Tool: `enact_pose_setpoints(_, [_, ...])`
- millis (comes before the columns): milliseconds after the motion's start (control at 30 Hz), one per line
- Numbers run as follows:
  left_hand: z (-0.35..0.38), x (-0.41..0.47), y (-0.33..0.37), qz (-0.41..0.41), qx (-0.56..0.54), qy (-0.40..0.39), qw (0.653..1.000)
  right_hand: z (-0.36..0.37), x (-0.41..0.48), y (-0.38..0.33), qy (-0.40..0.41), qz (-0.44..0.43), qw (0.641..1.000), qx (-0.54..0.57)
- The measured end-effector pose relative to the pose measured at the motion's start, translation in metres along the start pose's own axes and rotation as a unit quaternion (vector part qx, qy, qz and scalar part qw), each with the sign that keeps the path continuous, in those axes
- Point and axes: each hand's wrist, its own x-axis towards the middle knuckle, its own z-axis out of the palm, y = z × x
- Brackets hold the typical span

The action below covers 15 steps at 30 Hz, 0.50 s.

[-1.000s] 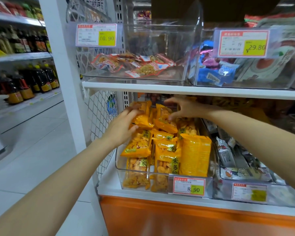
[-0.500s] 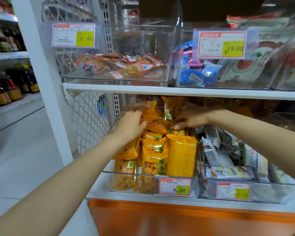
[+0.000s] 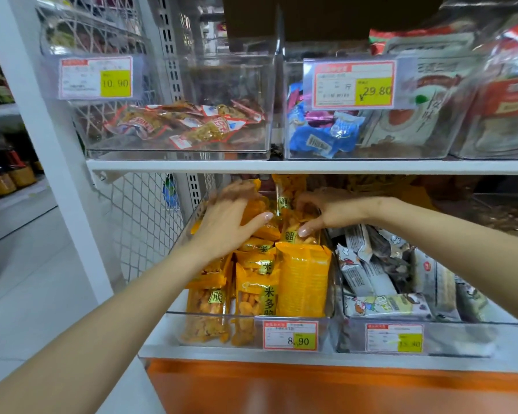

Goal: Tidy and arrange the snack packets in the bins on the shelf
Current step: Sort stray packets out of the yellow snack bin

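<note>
there were two hands, a left hand and a right hand, and two shelves holding five clear bins in all, three top bins and two bottom bins. four price tags hung on the bin fronts, one each on four bins. three yellow packets stood in the front row of one bottom bin, with more behind them too bunched to count, and the grey packets beside were likewise too jumbled to count.
</note>
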Motion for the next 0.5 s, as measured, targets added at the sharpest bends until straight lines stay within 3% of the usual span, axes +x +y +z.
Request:
enact_pose_setpoints(100, [-0.006,-0.008,0.019,0.066,-0.064,-0.010,0.996,0.001,0.003,0.003,0.011,0.000,1.000,0.028])
enact_pose_setpoints(233, [-0.001,-0.020,0.037,0.072,-0.028,-0.165,0.983,0.002,0.006,-0.001,-0.005,0.007,1.000,-0.012])
enact_pose_setpoints(333, [0.003,-0.025,0.034,0.100,-0.008,-0.152,0.983,0.004,0.014,-0.001,-0.023,0.010,0.996,-0.083])
enact_pose_setpoints(500, [0.002,-0.029,0.023,0.136,-0.025,-0.150,0.979,0.003,0.037,0.006,0.131,0.001,0.991,-0.035])
